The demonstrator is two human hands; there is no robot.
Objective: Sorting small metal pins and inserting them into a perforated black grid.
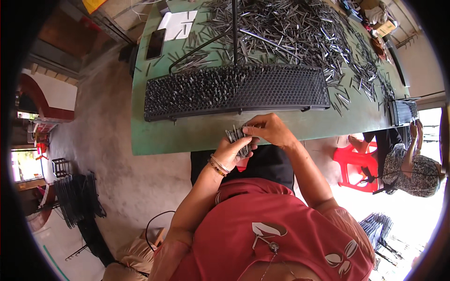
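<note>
My left hand (228,153) is closed around a bundle of thin dark metal strips (236,135), held just in front of the table's near edge. At the right side of that bundle is my right hand (273,130), thumb and fingertips pinched together. Whether a strip sits between those fingertips is too small to tell. Just beyond both hands stands a long black honeycomb rack (276,89) on the table. Its left part is filled with many upright strips, while the cells toward the right show open holes.
A large heap of loose strips (290,28) covers the far side of the green table (173,136). A dark phone (155,44) and a white sheet (179,23) lie far left. At the right, another person (410,168) handles a second rack (403,112) near a red stool (354,164).
</note>
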